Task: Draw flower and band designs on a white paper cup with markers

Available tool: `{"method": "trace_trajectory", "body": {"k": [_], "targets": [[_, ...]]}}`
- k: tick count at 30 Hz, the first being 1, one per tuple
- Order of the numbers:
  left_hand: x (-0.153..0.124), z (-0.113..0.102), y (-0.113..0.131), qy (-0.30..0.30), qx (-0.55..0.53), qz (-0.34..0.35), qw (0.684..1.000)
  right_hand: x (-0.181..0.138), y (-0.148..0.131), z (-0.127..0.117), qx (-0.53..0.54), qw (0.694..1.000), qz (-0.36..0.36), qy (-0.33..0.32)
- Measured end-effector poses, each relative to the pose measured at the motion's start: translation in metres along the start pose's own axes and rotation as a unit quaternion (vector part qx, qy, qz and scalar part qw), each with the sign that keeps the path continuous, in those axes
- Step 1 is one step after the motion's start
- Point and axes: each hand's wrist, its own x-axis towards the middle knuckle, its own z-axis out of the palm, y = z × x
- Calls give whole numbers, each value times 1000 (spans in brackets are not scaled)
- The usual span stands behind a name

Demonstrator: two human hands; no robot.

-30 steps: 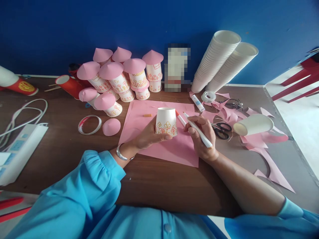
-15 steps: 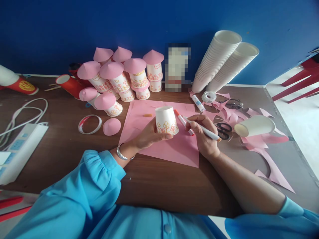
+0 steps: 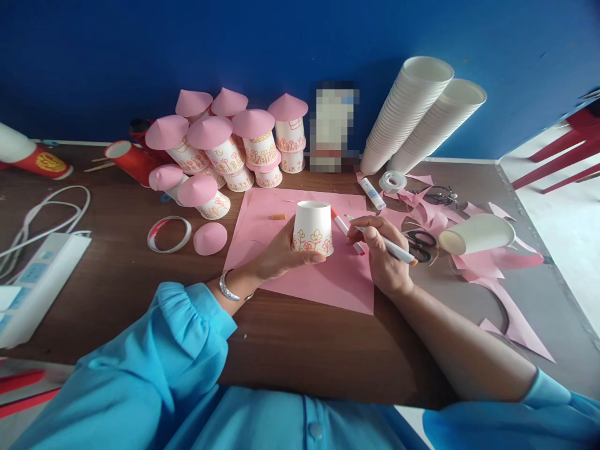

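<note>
My left hand [image 3: 284, 253] is closed around a white paper cup [image 3: 313, 220], held upside down above a pink sheet [image 3: 300, 290]. Orange and yellow flowers are drawn round the cup's lower part. In my right hand [image 3: 387, 256] is a white marker [image 3: 397, 250], its tip pointing left toward the cup but apart from it. An orange cap [image 3: 277, 217] lies on the pink sheet left of the cup. Between cup and right hand rests a second marker [image 3: 347, 232], white with red ends.
Behind stand several decorated cup towers [image 3: 210, 134] with pink cone roofs. Two tall cup stacks [image 3: 407, 112] lean on the blue wall. Right lie scissors [image 3: 422, 245], a glue stick [image 3: 372, 192], clear tape [image 3: 392, 182], paper scraps [image 3: 515, 325] and a loose cup [image 3: 478, 234]. A power strip [image 3: 44, 287] is left.
The cup has turned a little in my left hand and stands straighter, shifting its drawn flowers. The marker in my right hand has moved slightly away from the cup.
</note>
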Motion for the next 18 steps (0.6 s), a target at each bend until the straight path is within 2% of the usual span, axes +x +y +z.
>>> {"method": "trace_trajectory", "body": {"k": [3,7,11,18], "targets": [[0,-2,-3,-5,-6,1,1000,0,1,-1,-11,1000,-6,-14],[0,-5,-8,3,-9,-3,1000,0,5,1,70,998,8,5],[0,-7,-11,7,-13,-1,1000,2,7,2,108,994,26,-5],[-2,-8,-12,5,-23,-14,1000,3,4,6,116,992,44,36]]}}
